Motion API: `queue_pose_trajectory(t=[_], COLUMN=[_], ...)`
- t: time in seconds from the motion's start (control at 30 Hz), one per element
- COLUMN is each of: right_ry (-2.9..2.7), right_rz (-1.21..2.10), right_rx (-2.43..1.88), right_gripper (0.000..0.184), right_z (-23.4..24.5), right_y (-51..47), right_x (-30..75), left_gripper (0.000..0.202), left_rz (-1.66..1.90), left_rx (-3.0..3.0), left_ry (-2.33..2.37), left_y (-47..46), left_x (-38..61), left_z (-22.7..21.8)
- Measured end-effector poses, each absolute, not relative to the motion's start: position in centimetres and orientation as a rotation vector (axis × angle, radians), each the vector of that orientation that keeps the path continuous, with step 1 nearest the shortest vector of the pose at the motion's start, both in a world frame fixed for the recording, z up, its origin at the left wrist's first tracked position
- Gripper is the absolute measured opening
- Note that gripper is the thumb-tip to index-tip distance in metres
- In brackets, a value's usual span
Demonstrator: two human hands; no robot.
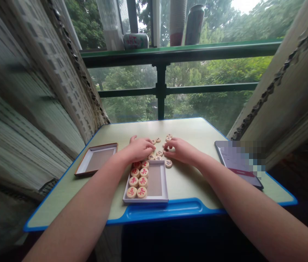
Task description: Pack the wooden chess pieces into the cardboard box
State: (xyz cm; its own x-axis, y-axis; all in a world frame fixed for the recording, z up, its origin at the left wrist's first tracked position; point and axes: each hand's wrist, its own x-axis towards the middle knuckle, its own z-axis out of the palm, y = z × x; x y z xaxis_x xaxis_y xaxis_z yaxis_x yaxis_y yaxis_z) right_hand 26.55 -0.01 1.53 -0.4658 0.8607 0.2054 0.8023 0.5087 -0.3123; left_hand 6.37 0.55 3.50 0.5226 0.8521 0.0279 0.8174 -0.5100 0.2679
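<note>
My left hand (142, 148) reaches over the far edge of a shallow white box (165, 182), little finger sticking out and other fingers bent down near loose xiangqi pieces. My right hand (180, 149) is across from it, thumb and fingers apart beside a xiangqi piece (165, 152); nothing looks lifted. Along the box's left side lie two columns of round wooden pieces with red characters, such as a horse piece (131, 192) and a soldier piece (142, 192); the farthest are partly hidden by my left hand. Several dark-lettered pieces, including one piece (168, 163), lie loose beyond the box.
A brown-edged box lid (96, 159) lies on the left of the table (194, 189). On the right is a tablet (238, 165), partly blurred. Curtains (34, 72) hang at both sides. Cans (135, 41) and stacked cups (177, 22) stand by the green window rail (197, 52).
</note>
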Motion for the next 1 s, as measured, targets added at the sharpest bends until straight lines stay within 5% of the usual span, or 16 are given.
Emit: queue_pose_trajectory(t=[0.23,0.47,0.77,1.0], right_ry=[-2.408,-2.412,-2.390,-2.472], right_rz=[0.318,0.261,0.253,0.227], right_rx=[-1.564,-1.494,-1.301,-1.114], right_gripper=[0.033,0.018,0.027,0.015], right_z=[2.6,2.6,2.0,1.7], right_y=[-0.6,-0.5,-0.5,-0.4], right_x=[26.7,26.7,26.5,26.3], left_gripper=[0.040,0.050,0.060,0.062], left_rz=[0.281,0.411,0.502,0.660], left_rx=[2.525,2.580,2.465,2.428], left_ry=[1.391,1.390,1.266,1.409], left_y=[0.4,0.9,1.2,1.6], left_x=[6.6,6.3,6.1,5.8], left_z=[3.7,3.3,2.8,2.9])
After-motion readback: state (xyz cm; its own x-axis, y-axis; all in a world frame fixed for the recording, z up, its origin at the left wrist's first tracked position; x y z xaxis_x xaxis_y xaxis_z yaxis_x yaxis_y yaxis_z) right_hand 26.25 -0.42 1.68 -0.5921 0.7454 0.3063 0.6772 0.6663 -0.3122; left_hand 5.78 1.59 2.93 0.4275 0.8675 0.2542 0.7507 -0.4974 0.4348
